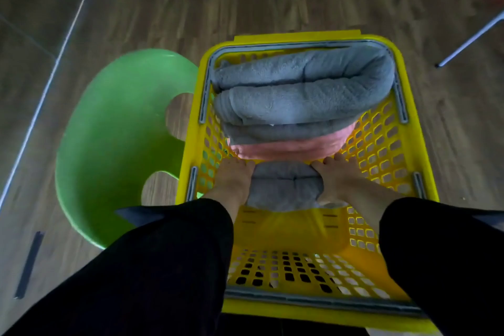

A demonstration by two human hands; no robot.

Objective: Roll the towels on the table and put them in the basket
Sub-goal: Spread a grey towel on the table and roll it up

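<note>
A yellow plastic basket (pixel 381 150) with perforated walls stands below me. Inside at the far end lie large rolled grey towels (pixel 300 90), with a pink rolled towel (pixel 289 148) just in front of them. Both my hands reach down into the basket and hold a smaller rolled grey towel (pixel 286 185) between them. My left hand (pixel 234 174) grips its left end and my right hand (pixel 335 174) grips its right end. The roll sits right against the pink towel. Black sleeves cover both forearms.
A green plastic chair (pixel 114 144) stands directly left of the basket, touching its side. Dark wooden floor surrounds everything. A thin metal leg (pixel 469 41) slants at the upper right. A strip of dark tape (pixel 28 264) lies on the floor at lower left.
</note>
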